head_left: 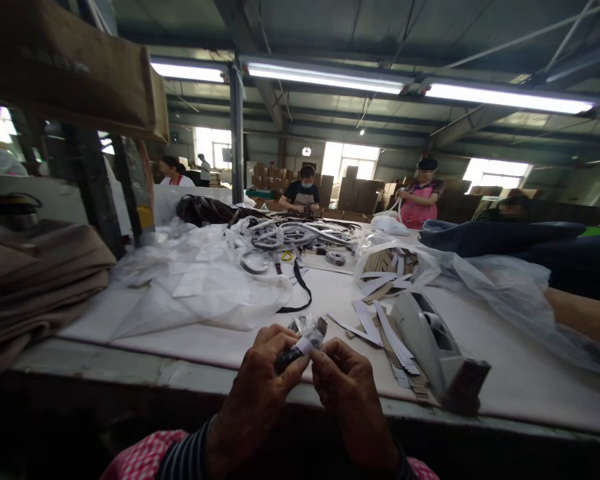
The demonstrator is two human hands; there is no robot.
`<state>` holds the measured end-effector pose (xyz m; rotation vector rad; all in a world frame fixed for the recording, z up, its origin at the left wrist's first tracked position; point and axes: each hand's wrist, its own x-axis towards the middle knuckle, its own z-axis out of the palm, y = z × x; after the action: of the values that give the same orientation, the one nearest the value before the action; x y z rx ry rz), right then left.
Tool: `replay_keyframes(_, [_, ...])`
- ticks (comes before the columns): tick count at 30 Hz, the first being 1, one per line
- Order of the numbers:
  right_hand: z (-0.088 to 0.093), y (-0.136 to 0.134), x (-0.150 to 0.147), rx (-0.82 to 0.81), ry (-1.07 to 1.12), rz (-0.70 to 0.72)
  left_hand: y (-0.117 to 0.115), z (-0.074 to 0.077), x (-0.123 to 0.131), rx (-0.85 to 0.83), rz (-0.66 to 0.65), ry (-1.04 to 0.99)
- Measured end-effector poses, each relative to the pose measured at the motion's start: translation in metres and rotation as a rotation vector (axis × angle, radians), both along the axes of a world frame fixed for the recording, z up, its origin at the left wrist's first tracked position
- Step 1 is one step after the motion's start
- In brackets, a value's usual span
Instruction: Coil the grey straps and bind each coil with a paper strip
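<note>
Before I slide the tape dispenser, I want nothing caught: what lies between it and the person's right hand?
In the head view, loose white and tan strips lie on the table between the right hand and the tape dispenser.

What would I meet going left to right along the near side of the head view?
Brown cloth → plastic → left hand → right hand → tape dispenser.
</note>
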<state>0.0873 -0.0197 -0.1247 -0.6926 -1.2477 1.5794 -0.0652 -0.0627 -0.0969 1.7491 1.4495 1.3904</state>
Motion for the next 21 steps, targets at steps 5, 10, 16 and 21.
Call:
replay_keyframes(5, [-0.006,0.0,-0.01,0.003,0.029,-0.01,-0.003,0.0,-0.003,-0.058,-0.056,-0.03])
replay_keyframes(10, [-0.004,-0.004,-0.018,-0.009,0.06,-0.084,-0.006,0.004,-0.003,-0.26,-0.162,-0.23])
replay_keyframes(16, [-0.009,-0.003,-0.018,-0.051,0.06,-0.011,-0.01,-0.004,-0.002,-0.283,-0.209,-0.339])
replay_keyframes(21, [-0.015,-0.007,-0.007,0.01,-0.145,-0.034,-0.015,-0.006,-0.01,-0.317,-0.197,-0.357])
